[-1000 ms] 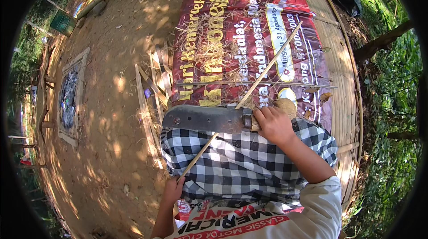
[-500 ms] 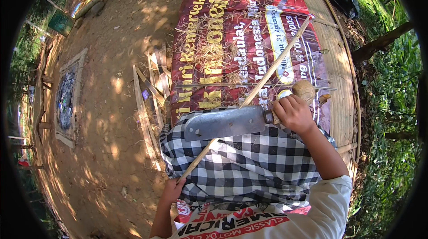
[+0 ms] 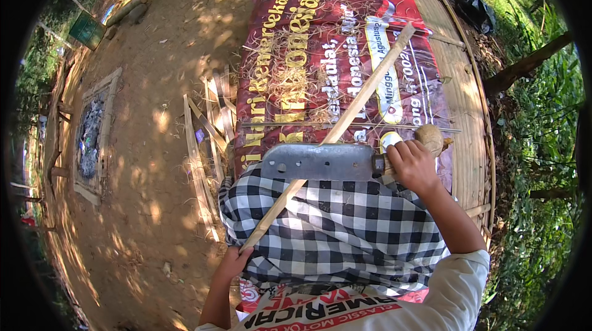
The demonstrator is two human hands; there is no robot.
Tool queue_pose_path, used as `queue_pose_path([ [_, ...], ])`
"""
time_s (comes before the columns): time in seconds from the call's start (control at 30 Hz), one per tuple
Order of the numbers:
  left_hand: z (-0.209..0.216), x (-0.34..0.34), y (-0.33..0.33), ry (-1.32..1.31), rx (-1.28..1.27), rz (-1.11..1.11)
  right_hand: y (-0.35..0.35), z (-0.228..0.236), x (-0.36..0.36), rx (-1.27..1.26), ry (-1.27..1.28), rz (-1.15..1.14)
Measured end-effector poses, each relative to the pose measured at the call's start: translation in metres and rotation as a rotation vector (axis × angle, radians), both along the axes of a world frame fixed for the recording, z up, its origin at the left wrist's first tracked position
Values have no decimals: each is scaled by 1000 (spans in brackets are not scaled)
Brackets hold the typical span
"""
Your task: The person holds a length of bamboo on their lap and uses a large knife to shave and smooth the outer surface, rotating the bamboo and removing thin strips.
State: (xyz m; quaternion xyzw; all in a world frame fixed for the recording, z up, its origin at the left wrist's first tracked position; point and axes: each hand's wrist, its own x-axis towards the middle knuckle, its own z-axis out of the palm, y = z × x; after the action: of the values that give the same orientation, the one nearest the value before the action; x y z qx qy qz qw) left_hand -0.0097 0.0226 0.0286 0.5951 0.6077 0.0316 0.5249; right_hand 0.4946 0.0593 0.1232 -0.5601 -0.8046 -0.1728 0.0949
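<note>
In my right hand [image 3: 412, 167] is the wooden handle of a broad-bladed machete [image 3: 317, 163], the fingers wrapped round it. Its grey blade points left, nearly level, and crosses over a long pale strip of wood or bamboo [image 3: 370, 91]. The strip slants from near my left hip up to the far right. My left hand [image 3: 233, 263] grips its near end, fingers closed. The blade hides the part of the strip beneath it, so contact with the edge cannot be made out. A black-and-white checked cloth [image 3: 345, 207] covers my lap under the blade.
A dark red printed banner [image 3: 250, 99] lies over a bamboo platform [image 3: 465, 93], strewn with curly shavings [image 3: 293, 75]. A thin rod [image 3: 441, 129] lies across it. Several split strips [image 3: 196, 164] rest on the dirt at left, near a framed ash pit [image 3: 92, 133].
The machete has moved slightly away from me and right, and its blade has levelled. The strip's far end has shifted left, and the strip shows a wider face. Both hands keep their hold.
</note>
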Motion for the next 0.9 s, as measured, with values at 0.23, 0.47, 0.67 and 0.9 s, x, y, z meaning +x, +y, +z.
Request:
queue_pose_path([
  [0.23,8,4,-1,98,38,-1,2,-40,-90,-172,108,119],
  [0.47,-13,-10,-13,71,102,9,24,-42,-79,-64,105,121],
  [0.67,-27,-17,-12,99,168,-4,49,-8,71,-64,339,-745],
  [0.9,-12,-6,-4,139,193,-62,21,-31,12,-238,394,-508],
])
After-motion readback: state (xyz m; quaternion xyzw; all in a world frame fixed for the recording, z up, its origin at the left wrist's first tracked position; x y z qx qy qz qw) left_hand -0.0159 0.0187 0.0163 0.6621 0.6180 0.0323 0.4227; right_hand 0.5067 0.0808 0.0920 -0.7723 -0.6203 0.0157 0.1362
